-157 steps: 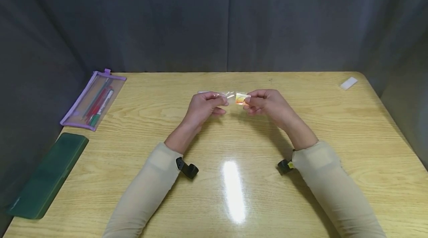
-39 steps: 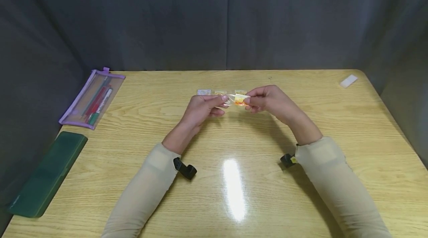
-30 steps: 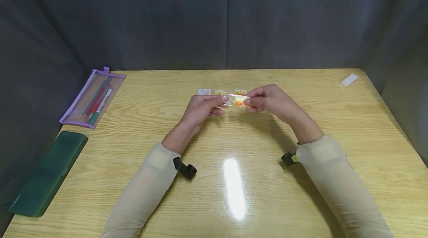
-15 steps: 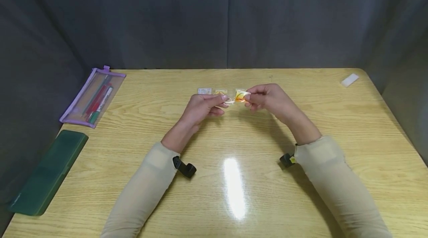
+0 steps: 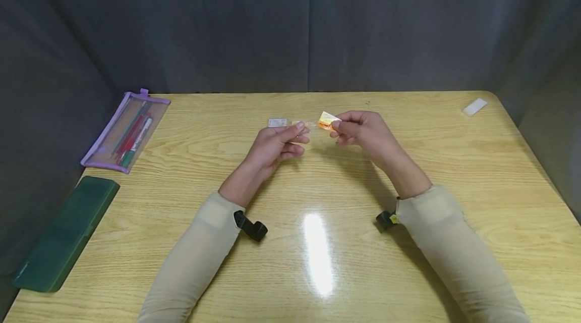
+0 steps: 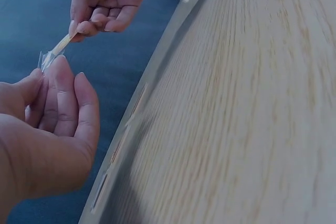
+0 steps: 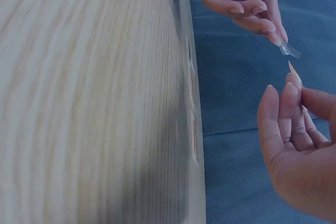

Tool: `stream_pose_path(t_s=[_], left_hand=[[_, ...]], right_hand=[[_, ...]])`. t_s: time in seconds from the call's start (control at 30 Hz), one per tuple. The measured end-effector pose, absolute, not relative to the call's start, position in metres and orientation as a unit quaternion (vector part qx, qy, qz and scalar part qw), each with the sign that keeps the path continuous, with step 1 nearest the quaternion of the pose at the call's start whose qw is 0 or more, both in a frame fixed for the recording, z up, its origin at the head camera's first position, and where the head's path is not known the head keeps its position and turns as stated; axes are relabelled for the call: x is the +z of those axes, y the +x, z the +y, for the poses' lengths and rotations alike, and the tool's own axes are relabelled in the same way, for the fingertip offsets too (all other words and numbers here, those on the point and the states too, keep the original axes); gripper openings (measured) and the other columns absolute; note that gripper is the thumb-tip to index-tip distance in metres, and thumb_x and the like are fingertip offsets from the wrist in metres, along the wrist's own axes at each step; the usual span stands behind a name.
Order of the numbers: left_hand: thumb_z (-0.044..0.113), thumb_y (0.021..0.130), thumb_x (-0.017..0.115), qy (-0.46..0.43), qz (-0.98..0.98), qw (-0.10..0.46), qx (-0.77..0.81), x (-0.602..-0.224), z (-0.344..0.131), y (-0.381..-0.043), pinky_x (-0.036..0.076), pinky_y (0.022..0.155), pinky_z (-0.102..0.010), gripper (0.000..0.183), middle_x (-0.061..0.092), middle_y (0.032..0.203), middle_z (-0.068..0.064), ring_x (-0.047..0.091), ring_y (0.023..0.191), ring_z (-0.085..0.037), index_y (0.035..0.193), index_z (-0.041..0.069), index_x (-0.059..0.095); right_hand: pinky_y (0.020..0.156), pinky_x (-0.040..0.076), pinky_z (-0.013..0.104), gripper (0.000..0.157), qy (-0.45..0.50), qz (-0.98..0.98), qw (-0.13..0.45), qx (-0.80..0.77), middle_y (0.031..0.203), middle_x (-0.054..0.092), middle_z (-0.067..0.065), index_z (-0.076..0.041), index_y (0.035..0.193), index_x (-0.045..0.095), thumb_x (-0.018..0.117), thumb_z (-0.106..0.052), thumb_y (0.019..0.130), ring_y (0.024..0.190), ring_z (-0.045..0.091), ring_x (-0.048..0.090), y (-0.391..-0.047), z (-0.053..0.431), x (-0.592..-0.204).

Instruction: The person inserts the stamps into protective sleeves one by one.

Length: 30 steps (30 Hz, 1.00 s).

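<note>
My right hand (image 5: 360, 128) pinches a small yellow and orange printed card (image 5: 327, 120), stamp-like, between thumb and fingers. My left hand (image 5: 277, 146) holds a small clear plastic sleeve (image 7: 289, 51) between thumb and fingertips. In the right wrist view a narrow gap separates the card's tip from the sleeve. The left wrist view shows the card (image 6: 63, 43) edge-on, overlapping the sleeve in sight. Behind the left hand, a pale printed card (image 5: 277, 122) lies flat on the table. Beside it a yellowish one (image 5: 299, 123) is partly hidden by fingers.
On the left side of the wooden table (image 5: 227, 272) lie a purple-edged mesh pouch (image 5: 106, 136) with pens and a green case (image 5: 68, 234). A white eraser-like block (image 5: 474, 107) sits near the far right corner. Dark curtains surround the table.
The right hand has lifted the printed card up and tilted it, away from the left hand's clear sleeve. The left fingers have shifted slightly. The other things stay in place.
</note>
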<state>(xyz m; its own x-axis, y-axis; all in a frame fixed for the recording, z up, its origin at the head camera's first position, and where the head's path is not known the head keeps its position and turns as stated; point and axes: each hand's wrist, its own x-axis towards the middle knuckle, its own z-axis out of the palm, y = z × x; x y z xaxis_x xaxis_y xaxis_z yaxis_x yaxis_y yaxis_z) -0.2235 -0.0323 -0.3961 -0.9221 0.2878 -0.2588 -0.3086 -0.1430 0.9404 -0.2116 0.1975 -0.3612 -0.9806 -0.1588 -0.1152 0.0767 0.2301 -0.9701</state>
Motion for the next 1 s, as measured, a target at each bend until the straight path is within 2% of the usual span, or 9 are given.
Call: stream_pose_path(t_s=[0.27, 0.5, 0.67, 1.0], left_hand=[[0.029, 0.099, 0.068, -0.012, 0.619, 0.203, 0.758, -0.3953, -0.0318, -0.2249, 0.061, 0.066, -0.020, 0.038, 0.076, 0.082, 0.002, 0.069, 0.066, -0.005, 0.120, -0.002, 0.072], [0.025, 0.098, 0.069, -0.010, 0.618, 0.197, 0.761, -0.3948, -0.0313, -0.2245, 0.060, 0.066, -0.020, 0.033, 0.076, 0.080, 0.002, 0.068, 0.065, -0.005, 0.116, -0.003, 0.073], [0.026, 0.097, 0.071, -0.018, 0.621, 0.192, 0.760, -0.3948, -0.0308, -0.2235, 0.060, 0.064, -0.020, 0.029, 0.076, 0.078, 0.002, 0.068, 0.063, -0.005, 0.108, -0.001, 0.075], [0.030, 0.094, 0.075, -0.008, 0.657, 0.162, 0.736, -0.3952, -0.0310, -0.2236, 0.061, 0.067, -0.023, 0.033, 0.077, 0.081, 0.001, 0.070, 0.065, -0.007, 0.110, 0.001, 0.076]], right_hand=[[0.076, 0.062, 0.027, 0.025, -0.022, 0.775, 0.077, -0.626, 0.086, 0.073, -0.002, 0.005, 0.116, 0.067, 0.064, -0.014, 0.100, 0.071, 0.011, 0.068, -0.2115, 0.1947, -0.3606], [0.080, 0.063, 0.029, 0.026, -0.044, 0.789, 0.087, -0.606, 0.090, 0.073, -0.001, 0.005, 0.115, 0.066, 0.063, -0.016, 0.100, 0.084, 0.017, 0.072, -0.2114, 0.1950, -0.3630], [0.080, 0.062, 0.027, 0.027, -0.050, 0.798, 0.091, -0.594, 0.090, 0.073, -0.002, 0.005, 0.116, 0.066, 0.062, -0.017, 0.101, 0.085, 0.019, 0.072, -0.2110, 0.1968, -0.3645], [0.087, 0.062, 0.036, 0.025, -0.042, 0.815, 0.121, -0.565, 0.086, 0.073, -0.003, 0.003, 0.116, 0.067, 0.065, -0.015, 0.099, 0.088, 0.022, 0.073, -0.2092, 0.1957, -0.3634]])
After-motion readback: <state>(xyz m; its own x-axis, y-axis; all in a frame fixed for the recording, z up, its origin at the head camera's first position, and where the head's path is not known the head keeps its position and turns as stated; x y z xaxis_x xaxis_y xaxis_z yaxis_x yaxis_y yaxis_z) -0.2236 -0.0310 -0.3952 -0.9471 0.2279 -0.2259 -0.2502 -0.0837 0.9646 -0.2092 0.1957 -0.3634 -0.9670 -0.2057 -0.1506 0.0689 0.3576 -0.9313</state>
